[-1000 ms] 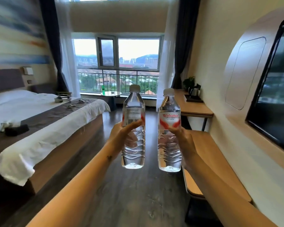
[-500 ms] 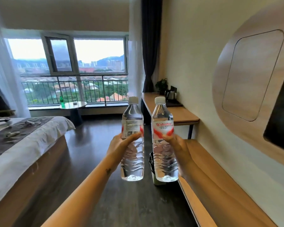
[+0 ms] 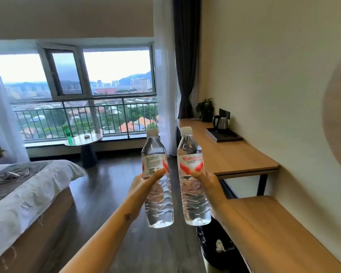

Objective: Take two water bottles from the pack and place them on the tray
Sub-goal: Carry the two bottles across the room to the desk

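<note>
Both hands are raised over open floor between the bed and the desk. Left hand grips the left bottle; right hand grips the right bottle — caps up, long axes near vertical, tops leaning slightly left. The tray lies far along the desk, short of its edge.

Clear glossy plastic bottles; smooth matt wooden desk
</note>
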